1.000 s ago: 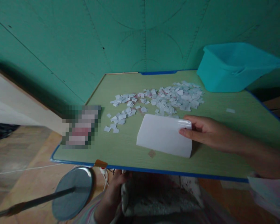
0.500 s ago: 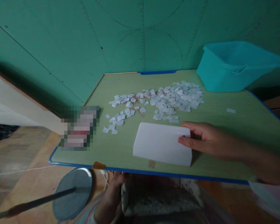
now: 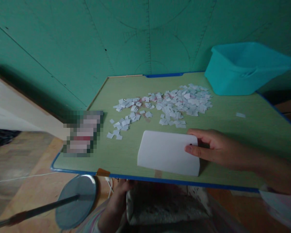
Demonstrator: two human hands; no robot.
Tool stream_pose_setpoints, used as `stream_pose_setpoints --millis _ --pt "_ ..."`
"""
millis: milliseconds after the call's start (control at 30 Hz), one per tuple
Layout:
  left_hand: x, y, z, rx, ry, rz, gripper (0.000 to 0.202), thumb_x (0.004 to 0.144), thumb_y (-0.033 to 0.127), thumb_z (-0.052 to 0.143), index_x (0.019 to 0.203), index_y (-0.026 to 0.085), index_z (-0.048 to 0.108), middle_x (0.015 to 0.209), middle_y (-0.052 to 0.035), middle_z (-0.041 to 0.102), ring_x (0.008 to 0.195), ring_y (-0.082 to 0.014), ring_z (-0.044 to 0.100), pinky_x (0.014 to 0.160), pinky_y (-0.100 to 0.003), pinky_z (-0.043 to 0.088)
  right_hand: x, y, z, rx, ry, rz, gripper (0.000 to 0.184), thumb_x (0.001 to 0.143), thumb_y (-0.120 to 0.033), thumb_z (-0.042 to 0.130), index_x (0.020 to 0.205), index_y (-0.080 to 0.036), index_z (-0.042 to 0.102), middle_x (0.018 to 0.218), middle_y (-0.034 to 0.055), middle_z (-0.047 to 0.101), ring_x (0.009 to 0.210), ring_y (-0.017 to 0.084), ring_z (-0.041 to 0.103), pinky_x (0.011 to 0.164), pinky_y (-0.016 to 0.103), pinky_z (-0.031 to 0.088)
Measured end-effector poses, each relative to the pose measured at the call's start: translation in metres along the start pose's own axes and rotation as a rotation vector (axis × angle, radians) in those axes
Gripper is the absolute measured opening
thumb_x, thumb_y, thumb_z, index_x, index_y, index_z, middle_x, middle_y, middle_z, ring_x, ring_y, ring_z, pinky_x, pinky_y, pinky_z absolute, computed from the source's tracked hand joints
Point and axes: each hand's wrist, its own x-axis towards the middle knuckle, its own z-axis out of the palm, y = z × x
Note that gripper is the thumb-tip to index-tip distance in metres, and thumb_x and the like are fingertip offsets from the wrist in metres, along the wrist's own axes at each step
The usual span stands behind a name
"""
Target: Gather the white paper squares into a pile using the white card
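Note:
My right hand (image 3: 210, 148) grips the right edge of a white folded sheet of paper (image 3: 167, 152), thumb on top and fingers behind it, near the front edge of the green table (image 3: 244, 149). Beyond the sheet lie several small white and pinkish paper squares (image 3: 171, 105) scattered across the middle of the table. My left hand (image 3: 122, 187) is below the table's front edge, its fingers curled under the rim and mostly hidden.
A teal plastic bin (image 3: 244, 69) stands at the table's back right corner. A blurred-out object (image 3: 83, 132) lies at the left edge. One stray paper square (image 3: 240, 115) lies at the right. A round metal lamp base (image 3: 75, 200) sits on the floor front left.
My right hand has drawn the white sheet toward the front edge of the table, away from the paper squares. My left hand has stayed under the table.

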Motion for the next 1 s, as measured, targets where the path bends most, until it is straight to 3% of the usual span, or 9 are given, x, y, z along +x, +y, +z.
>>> stream_pose_setpoints --millis 167,467,633,767,1000 --pt "-0.007 0.003 0.003 0.030 -0.010 0.019 0.017 0.063 0.038 0.068 0.076 0.027 0.068 0.097 -0.0050 0.074 0.127 -0.0319 0.043 0.106 -0.043 0.034 0.001 -0.001 0.001 0.030 -0.004 -0.007 0.029 0.082 -0.048 0.051 0.085 -0.019 0.053 0.075 0.0010 0.062 0.068 0.014 0.060 0.053 0.024 0.046" --pt "-0.006 0.005 0.008 0.066 -0.018 -0.002 0.018 0.064 0.044 0.065 0.071 0.027 0.065 0.099 -0.0076 0.074 0.129 -0.0348 0.039 0.102 -0.046 0.038 -0.001 -0.002 0.001 0.034 -0.005 -0.009 0.027 0.082 -0.046 0.052 0.086 -0.019 0.054 0.076 0.0015 0.063 0.069 0.014 0.060 0.053 0.023 0.046" --pt "-0.004 0.007 0.005 0.147 -0.029 0.050 0.016 0.066 0.042 0.061 0.073 0.028 0.063 0.094 -0.0054 0.075 0.130 -0.0313 0.039 0.108 -0.045 0.030 -0.002 -0.002 0.000 0.033 0.004 -0.003 0.027 0.082 -0.046 0.054 0.086 -0.019 0.054 0.079 0.0023 0.064 0.072 0.015 0.061 0.055 0.024 0.046" --pt "-0.007 0.009 0.007 0.116 -0.037 0.062 0.017 0.065 0.043 0.063 0.072 0.027 0.064 0.093 -0.0068 0.075 0.132 -0.0332 0.035 0.106 -0.047 0.033 -0.002 -0.002 0.000 0.048 -0.002 -0.009 0.026 0.081 -0.045 0.055 0.085 -0.019 0.054 0.077 0.0015 0.063 0.070 0.014 0.059 0.054 0.023 0.045" --pt "-0.008 0.006 0.008 0.014 0.024 0.040 0.014 0.064 0.036 0.067 0.074 0.027 0.064 0.099 -0.0080 0.073 0.128 -0.0336 0.041 0.102 -0.042 0.039 -0.002 -0.001 -0.001 0.055 -0.001 -0.014 0.025 0.082 -0.043 0.055 0.085 -0.018 0.055 0.076 0.0013 0.061 0.070 0.014 0.058 0.056 0.023 0.046"
